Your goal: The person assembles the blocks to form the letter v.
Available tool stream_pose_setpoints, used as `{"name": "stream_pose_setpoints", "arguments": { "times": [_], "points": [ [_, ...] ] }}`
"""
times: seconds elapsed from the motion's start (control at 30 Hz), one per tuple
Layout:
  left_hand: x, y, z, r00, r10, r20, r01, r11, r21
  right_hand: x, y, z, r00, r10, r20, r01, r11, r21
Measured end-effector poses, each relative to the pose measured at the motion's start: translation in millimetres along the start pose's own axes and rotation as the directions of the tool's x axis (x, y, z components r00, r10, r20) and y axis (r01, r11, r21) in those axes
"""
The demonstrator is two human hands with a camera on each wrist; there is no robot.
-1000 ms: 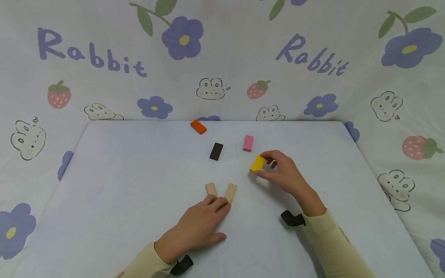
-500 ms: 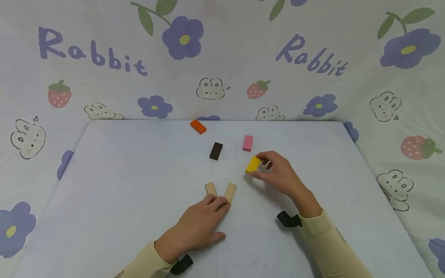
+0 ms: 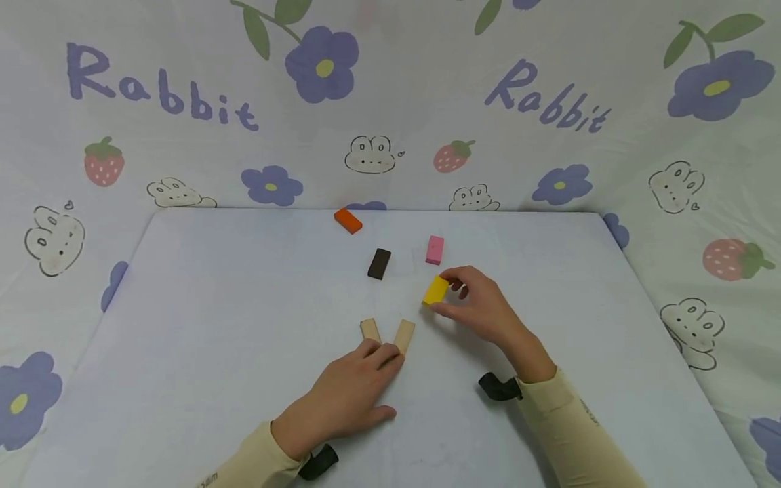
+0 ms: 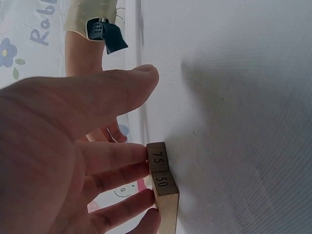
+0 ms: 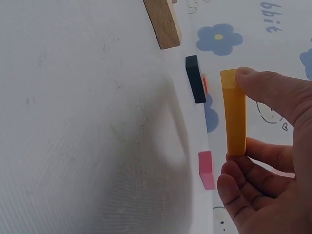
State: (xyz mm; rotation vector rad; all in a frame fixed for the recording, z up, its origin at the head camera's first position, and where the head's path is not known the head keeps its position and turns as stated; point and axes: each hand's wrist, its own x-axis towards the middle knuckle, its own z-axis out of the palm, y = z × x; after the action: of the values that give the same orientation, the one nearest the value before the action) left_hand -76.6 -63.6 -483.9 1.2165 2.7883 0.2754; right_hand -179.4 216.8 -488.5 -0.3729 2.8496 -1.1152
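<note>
My right hand (image 3: 478,305) pinches a yellow block (image 3: 436,291) end to end between thumb and fingers. In the right wrist view this block (image 5: 235,113) is off the tabletop. Two plain wooden blocks, one left (image 3: 369,329) and one right (image 3: 404,335), lie in a V under the fingertips of my left hand (image 3: 350,390). Those fingers are stretched out and the thumb stands apart. From the left wrist, the near ends read 75 (image 4: 157,156) and 50 (image 4: 164,182). My left hand covers part of both blocks in the head view.
Beyond the hands on the white table (image 3: 213,305) lie a black block (image 3: 379,263), a pink block (image 3: 435,250) and, near the far edge, an orange block (image 3: 348,221). A patterned cloth (image 3: 396,102) hangs behind the table.
My right hand has moved left with the yellow block, closer to the wooden blocks. My left hand and the blocks on the table have stayed in place.
</note>
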Motion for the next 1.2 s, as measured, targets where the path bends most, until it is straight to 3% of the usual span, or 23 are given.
{"name": "stream_pose_setpoints", "arguments": {
  "times": [1.2],
  "points": [
    [-0.2, -2.2, 0.6, 1.000, 0.015, -0.011, -0.015, 1.000, 0.020, 4.9, -8, 21, 0.998, -0.039, 0.047, 0.040, 0.999, -0.021]
  ]
}}
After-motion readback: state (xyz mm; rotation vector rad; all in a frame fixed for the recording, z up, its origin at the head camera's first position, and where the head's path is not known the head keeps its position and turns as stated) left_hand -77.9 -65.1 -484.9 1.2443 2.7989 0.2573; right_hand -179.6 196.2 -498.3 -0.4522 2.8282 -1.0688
